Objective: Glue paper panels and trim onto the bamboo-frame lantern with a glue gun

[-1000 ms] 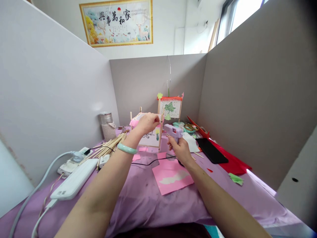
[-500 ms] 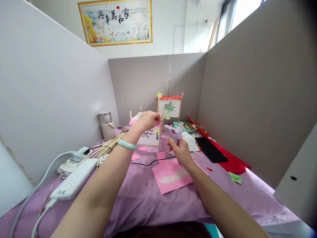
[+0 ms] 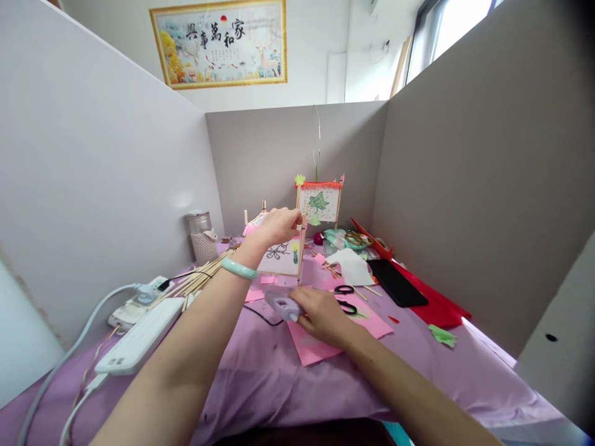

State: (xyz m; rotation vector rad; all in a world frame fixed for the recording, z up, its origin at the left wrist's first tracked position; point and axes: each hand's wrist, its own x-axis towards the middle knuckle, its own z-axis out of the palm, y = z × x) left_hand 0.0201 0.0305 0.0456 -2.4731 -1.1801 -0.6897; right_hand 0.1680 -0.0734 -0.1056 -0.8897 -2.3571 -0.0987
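My left hand (image 3: 277,227), with a pale green bangle on its wrist, is closed in a pinch on the top of a small paper lantern frame (image 3: 282,256) made of wooden sticks and drawn panels. My right hand (image 3: 320,314) lies low over a pink paper sheet (image 3: 325,344), its fingers wrapped round a lilac glue gun (image 3: 281,305) that rests on the purple cloth. The gun's black cord runs off to the left.
Black-handled scissors (image 3: 344,298) lie just right of my right hand. A finished lantern (image 3: 320,203), a black phone (image 3: 396,282), red paper (image 3: 437,305), a bundle of wooden sticks (image 3: 204,274), a jar (image 3: 201,236) and white power strips (image 3: 139,341) stand around. Grey partitions wall three sides.
My right hand has come down and leftward from beside the lantern frame, bringing the glue gun down onto the cloth. The scissors are now uncovered. My left hand has stayed on the frame.
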